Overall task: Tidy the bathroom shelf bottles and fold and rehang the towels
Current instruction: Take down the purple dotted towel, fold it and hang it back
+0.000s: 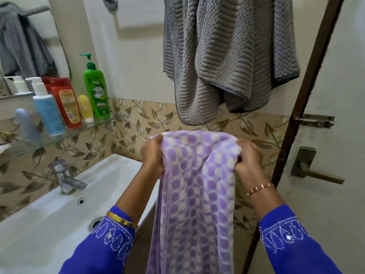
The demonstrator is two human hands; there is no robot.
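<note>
A purple and white dotted towel (194, 194) hangs down in front of me, bunched along its top edge. My left hand (153, 157) grips its upper left corner and my right hand (247, 160) grips its upper right corner. Above it a grey ribbed towel (227, 56) hangs loosely and unevenly from the wall. On the glass shelf (102, 122) at the left stand a green pump bottle (96, 89), a small yellow tube (86, 108), a red bottle (68, 103), a blue and white pump bottle (47, 109) and a pale blue bottle (26, 124).
A white washbasin (49, 218) with a metal tap (66, 177) lies below the shelf at the left. A mirror (29, 42) hangs above the shelf. At the right stands a door (335, 155) with a brown frame, a latch and a handle (314, 171).
</note>
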